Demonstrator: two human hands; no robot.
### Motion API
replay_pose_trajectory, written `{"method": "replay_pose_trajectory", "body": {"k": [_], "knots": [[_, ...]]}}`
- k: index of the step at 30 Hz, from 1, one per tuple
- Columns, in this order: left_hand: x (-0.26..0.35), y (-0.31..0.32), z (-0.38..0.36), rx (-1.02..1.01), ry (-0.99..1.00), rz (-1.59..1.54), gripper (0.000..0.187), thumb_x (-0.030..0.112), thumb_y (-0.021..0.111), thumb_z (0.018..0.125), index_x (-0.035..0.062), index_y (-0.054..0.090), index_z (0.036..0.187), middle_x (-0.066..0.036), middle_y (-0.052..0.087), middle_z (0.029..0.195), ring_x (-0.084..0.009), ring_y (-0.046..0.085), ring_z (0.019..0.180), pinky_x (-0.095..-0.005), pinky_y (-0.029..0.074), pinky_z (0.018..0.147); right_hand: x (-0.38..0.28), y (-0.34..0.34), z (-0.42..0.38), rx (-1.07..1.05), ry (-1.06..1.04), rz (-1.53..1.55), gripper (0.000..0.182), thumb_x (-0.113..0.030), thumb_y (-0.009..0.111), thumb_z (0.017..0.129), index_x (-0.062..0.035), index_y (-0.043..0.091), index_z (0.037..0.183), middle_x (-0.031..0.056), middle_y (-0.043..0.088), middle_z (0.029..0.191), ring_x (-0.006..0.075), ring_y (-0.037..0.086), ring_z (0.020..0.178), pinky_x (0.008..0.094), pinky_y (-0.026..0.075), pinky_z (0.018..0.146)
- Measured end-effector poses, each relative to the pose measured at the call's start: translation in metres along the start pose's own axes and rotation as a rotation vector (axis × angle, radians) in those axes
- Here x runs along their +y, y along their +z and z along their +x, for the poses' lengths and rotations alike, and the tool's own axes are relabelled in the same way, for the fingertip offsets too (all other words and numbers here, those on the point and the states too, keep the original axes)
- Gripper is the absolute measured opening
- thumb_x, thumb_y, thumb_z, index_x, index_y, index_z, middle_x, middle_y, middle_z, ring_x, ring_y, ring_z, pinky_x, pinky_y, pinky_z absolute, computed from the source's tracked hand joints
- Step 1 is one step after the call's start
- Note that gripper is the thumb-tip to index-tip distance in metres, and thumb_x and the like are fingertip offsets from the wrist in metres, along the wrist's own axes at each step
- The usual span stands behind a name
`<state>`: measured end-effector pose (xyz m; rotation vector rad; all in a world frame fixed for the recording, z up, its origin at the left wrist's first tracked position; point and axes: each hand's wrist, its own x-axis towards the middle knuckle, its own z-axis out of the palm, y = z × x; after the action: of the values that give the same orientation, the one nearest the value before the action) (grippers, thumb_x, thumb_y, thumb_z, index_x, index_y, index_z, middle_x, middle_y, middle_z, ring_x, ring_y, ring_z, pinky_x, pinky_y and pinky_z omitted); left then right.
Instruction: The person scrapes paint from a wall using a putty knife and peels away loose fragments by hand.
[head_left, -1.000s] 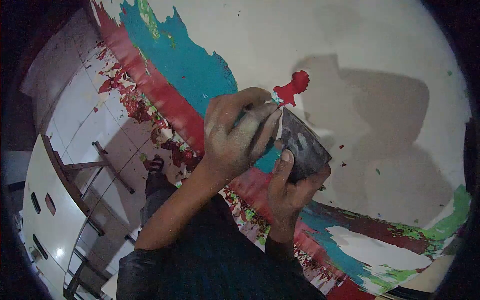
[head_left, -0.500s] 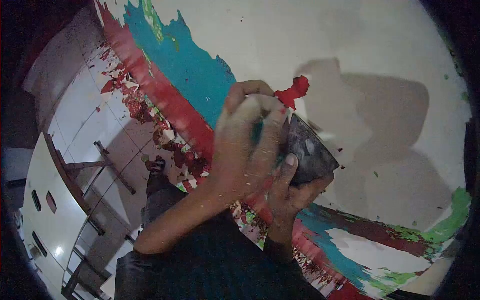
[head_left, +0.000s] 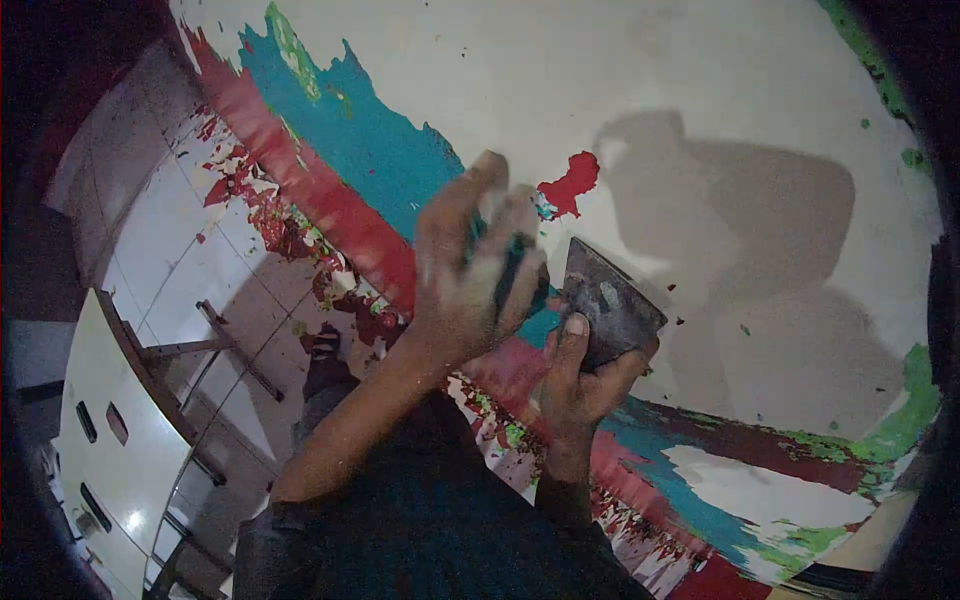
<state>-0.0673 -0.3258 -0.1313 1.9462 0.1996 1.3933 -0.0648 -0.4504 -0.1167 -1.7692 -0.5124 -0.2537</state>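
Observation:
My right hand grips a dark, flat metal scraper by its lower end, with the thumb pressed on its face. The scraper's pointed corner tips upward, in front of the cream-white surface. To its left is my left hand, blurred by motion, its fingers spread and nothing clearly held in them. A ragged red paint scrap shows on the surface just beyond both hands. Teal paint with torn edges lies behind my left hand, bordered by a red band.
Red, white and green paint flakes litter the tiled floor along the red band. A white table with slots in its top stands at left. Green paint edges the surface at right.
My left hand has pulled away from the scraper and the red scrap, moving left. The scraper in my right hand has dropped slightly down and left, leaving the scrap on the surface.

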Motion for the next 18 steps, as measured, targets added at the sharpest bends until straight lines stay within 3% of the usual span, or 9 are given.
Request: {"method": "replay_pose_trajectory", "body": {"k": [2,6,10,12,13,16,18], "knots": [[-0.008,0.0,-0.008,-0.197,0.128,0.09,0.043,0.01,0.063,0.068,0.0022,0.051,0.109,-0.019,0.038,0.124,-0.0375,0.036,0.112,-0.047,0.033,0.089,-0.002,0.004,-0.003,0.043,0.057,0.059,0.042,-0.009,0.052,0.082,-0.0012,0.024,0.113,0.0156,0.057,0.085,0.0105,0.052,0.059,0.0213,0.044,0.048],[-0.023,-0.005,-0.012,-0.167,0.284,-0.079,0.031,0.007,0.065,0.065,0.002,0.057,0.094,-0.018,0.045,0.12,-0.0352,0.043,0.107,-0.0454,0.038,0.085,-0.006,0.002,-0.007,0.074,0.063,-0.093,0.04,-0.007,0.051,0.082,-0.0018,0.027,0.114,0.0149,0.056,0.088,0.0128,0.053,0.064,0.0246,0.045,0.054],[-0.028,-0.007,0.0,-0.095,0.035,-0.32,0.017,0.004,0.063,0.069,0.0027,0.059,0.086,-0.015,0.057,0.1,-0.0278,0.055,0.087,-0.0359,0.045,0.071,-0.039,0.015,-0.007,0.073,0.243,0.059,0.032,-0.01,0.047,0.085,0.0031,0.031,0.109,0.0185,0.05,0.102,0.0202,0.055,0.083,0.0311,0.046,0.072],[-0.021,-0.012,0.02,-0.128,-0.091,-0.438,0.011,0.004,0.06,0.073,0.0032,0.06,0.084,-0.013,0.06,0.087,-0.0229,0.059,0.074,-0.0306,0.046,0.063,-0.037,0.027,-0.011,0.081,0.277,0.207,0.034,-0.01,0.048,0.085,0.002,0.031,0.112,0.0161,0.05,0.102,0.0188,0.054,0.084,0.0308,0.044,0.075],[-0.012,-0.02,0.031,-0.193,-0.219,-0.459,0.007,0.006,0.058,0.077,0.0012,0.06,0.081,-0.01,0.061,0.071,-0.0157,0.058,0.06,-0.026,0.045,0.056,-0.03,0.032,-0.012,0.093,0.272,0.244,0.034,-0.01,0.049,0.085,0.0014,0.031,0.113,0.0148,0.05,0.103,0.018,0.053,0.085,0.0301,0.044,0.075],[-0.008,-0.035,0.051,-0.501,-0.366,-0.481,0.01,0.008,0.058,0.078,-0.0015,0.06,0.081,-0.01,0.061,0.068,-0.012,0.057,0.06,-0.0255,0.045,0.057,-0.006,0.05,-0.014,0.145,0.228,0.274,0.037,-0.01,0.05,0.085,-0.0003,0.031,0.116,0.0108,0.05,0.104,0.0149,0.05,0.089,0.0273,0.042,0.077],[-0.014,-0.034,0.055,-0.569,-0.345,-0.501,0.012,0.01,0.058,0.078,-0.0022,0.06,0.081,-0.009,0.061,0.067,-0.011,0.057,0.061,-0.0254,0.045,0.057,-0.012,0.067,-0.011,0.255,0.285,0.369,0.037,-0.01,0.05,0.085,-0.0009,0.033,0.116,0.0093,0.049,0.105,0.0139,0.048,0.092,0.0267,0.041,0.079]]}}
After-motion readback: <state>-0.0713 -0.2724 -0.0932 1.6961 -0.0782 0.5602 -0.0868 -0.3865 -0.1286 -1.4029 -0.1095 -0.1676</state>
